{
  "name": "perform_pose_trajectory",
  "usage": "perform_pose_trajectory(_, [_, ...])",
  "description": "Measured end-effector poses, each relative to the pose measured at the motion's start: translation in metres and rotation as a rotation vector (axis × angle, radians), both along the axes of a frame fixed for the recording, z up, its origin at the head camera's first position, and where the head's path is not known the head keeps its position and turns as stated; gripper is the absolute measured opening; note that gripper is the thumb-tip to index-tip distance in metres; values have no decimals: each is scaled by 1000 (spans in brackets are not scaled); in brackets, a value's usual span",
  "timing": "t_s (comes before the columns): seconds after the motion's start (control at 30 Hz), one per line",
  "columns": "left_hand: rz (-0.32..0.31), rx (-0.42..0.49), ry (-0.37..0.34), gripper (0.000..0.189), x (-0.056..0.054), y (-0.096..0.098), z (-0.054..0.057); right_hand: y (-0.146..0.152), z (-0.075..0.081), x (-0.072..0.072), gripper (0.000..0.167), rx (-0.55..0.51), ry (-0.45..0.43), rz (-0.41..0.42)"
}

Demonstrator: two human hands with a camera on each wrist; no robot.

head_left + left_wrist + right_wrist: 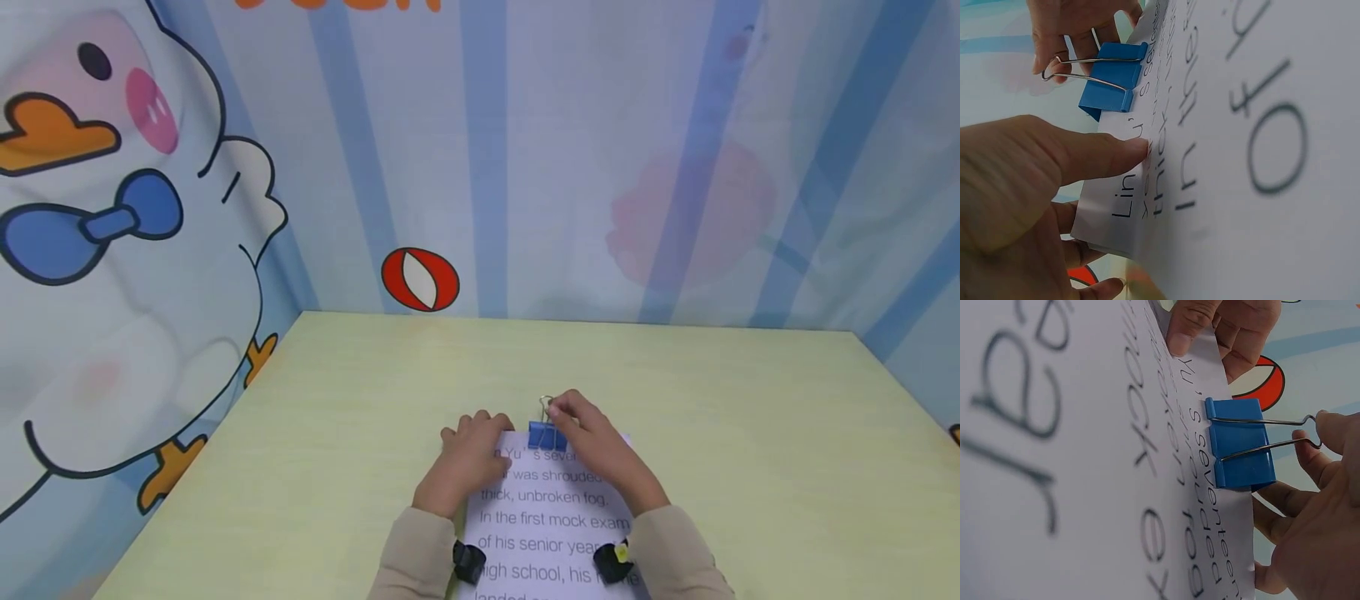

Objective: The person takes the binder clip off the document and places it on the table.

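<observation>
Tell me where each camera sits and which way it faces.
Head: worn on the head, looking forward and down at the table and paper; left hand, right hand and sleeves show.
Left wrist: on that wrist, facing the paper's top edge; left hand close, right hand beyond.
Right wrist: on that wrist, facing the same edge; right hand close, left hand beyond.
Both wrist views share the blue clip.

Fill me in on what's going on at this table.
A person is handling some printed sheets and a blue binder clip. Their left hand holds the sheets near the top left corner, thumb on the printed side. Their right hand pinches the end of the clip's wire handle. At this moment the clip sits over the top edge, with that handle pointing away from the page.
</observation>
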State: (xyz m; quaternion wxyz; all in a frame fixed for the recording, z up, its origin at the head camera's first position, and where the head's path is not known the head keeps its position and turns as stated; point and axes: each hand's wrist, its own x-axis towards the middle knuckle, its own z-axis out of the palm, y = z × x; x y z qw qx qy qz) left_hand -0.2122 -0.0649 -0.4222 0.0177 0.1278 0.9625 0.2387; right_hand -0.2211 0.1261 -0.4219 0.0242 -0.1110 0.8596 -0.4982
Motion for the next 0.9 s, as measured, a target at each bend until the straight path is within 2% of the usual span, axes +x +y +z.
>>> perform_pose_trajectory(0.2, [11, -2, 0, 31, 0, 1, 1, 3, 4, 1, 49, 27, 8, 41])
perform_pose_trajectory(0.3, [14, -5, 0, 30, 1, 1, 1, 5, 4, 0, 55, 52, 20, 58])
perform_pose_trajectory(0.6, [19, -7, -5, 28, 1, 0, 0, 6, 5, -3, 55, 75, 30, 76])
perform_pose_trajectory(0.9, [4, 8, -1, 26, 1, 0, 0, 5, 8, -3, 46, 87, 100, 84])
